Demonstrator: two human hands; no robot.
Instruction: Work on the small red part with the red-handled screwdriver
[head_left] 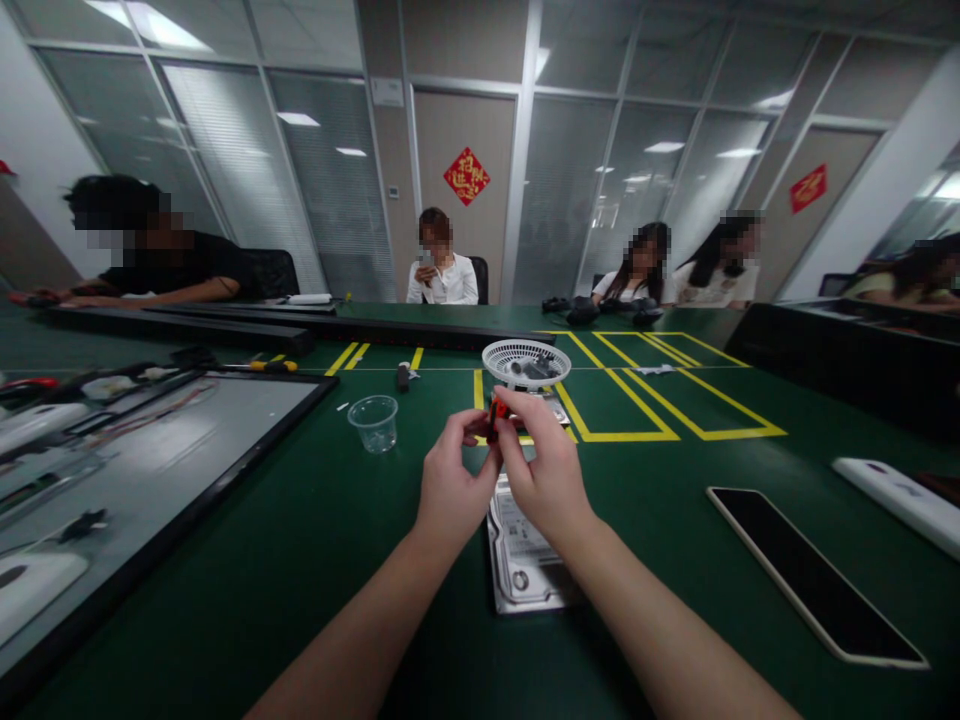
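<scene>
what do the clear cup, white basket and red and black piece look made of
Cup: probably thin plastic, glossy; green table shows through. Basket: likely moulded plastic, satin; evenly slotted wall. Red and black piece: possibly plastic by its bright red; finish unclear, mostly hidden.

Glass partitions [566, 190] — spotted with white lights [298, 119] — flank a brown door [491, 235] with a red sign [466, 177].
</scene>
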